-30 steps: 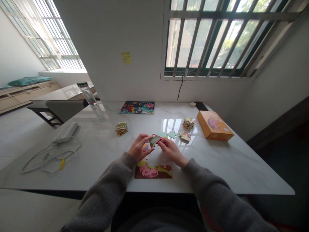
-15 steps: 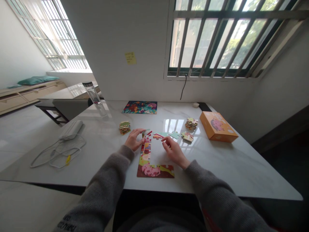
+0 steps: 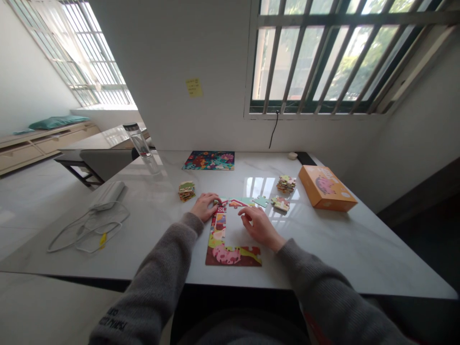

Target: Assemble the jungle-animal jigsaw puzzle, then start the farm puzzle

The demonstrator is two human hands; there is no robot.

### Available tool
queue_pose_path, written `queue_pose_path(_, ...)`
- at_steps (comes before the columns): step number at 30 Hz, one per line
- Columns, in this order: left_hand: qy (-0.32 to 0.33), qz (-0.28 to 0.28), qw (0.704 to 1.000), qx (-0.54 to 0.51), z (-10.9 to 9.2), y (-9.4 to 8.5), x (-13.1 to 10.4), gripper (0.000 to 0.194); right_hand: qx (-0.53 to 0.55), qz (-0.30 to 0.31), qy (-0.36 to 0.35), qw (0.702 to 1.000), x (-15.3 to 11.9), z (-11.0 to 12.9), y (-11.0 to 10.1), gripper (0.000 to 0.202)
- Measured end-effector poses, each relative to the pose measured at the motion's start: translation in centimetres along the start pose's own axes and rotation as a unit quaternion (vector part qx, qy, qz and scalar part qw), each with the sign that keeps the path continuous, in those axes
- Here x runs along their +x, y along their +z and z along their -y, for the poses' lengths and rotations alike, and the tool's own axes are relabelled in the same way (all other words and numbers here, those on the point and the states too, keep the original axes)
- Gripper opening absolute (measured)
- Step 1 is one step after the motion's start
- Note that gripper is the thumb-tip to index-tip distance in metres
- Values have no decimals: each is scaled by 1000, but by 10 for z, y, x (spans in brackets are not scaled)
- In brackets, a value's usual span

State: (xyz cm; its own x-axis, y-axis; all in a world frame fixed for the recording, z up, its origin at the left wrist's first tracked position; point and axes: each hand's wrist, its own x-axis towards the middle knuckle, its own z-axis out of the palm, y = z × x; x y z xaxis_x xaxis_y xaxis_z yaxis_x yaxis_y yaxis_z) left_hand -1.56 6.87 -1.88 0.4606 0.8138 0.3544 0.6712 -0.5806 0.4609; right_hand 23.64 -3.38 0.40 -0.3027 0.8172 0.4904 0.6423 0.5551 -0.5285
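Observation:
A partly joined jigsaw (image 3: 220, 235) lies on the white table, its pieces forming a left side, a bottom edge and a top strip (image 3: 239, 203). My left hand (image 3: 205, 207) rests on the top left corner, fingers spread and bent over the pieces, gripping nothing. At the right end of the top strip is my right hand (image 3: 260, 226), its fingers loosely curled and apart, with nothing in them. A light green piece (image 3: 262, 201) forms the strip's right end. Stacks of pieces stand at the left (image 3: 187, 190) and right (image 3: 286, 184), with a smaller pile (image 3: 280, 203) nearer.
An orange box (image 3: 327, 189) stands at the right. Behind the jigsaw lies a colourful picture sheet (image 3: 209, 160). On the left are a clear bottle (image 3: 138, 140) and a white device (image 3: 110, 194) with a looped cable (image 3: 120, 225). The table's front edge runs close below the jigsaw.
My left hand has shifted slightly right and flattened over the top left corner, where the tilted corner pieces now sit level against the top strip. My right hand has barely moved.

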Motion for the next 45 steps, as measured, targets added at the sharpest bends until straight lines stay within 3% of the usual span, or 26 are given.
queue_pose_path(5,-16,8,1000,5,3,3,-1,19,-41,-13,-8,999,5,-7,-6,17)
queue_pose_path(10,-25,19,999,16,2,3,-2,21,-76,29,-39,996,12,-4,-6,17)
queue_pose_path(19,-16,18,999,24,2,2,-3,20,-131,95,-64,985,36,4,14,20)
queue_pose_path(29,-7,22,999,33,2,2,-4,19,-163,122,-58,977,29,0,29,39)
queue_pose_path(37,22,25,998,49,4,6,-5,28,-151,127,-49,979,30,-2,30,42)
queue_pose_path(41,48,41,994,86,-3,5,-8,39,-151,130,-50,979,29,-1,29,43)
queue_pose_path(45,89,52,989,105,-11,5,-10,36,-140,130,-55,980,29,-3,29,43)
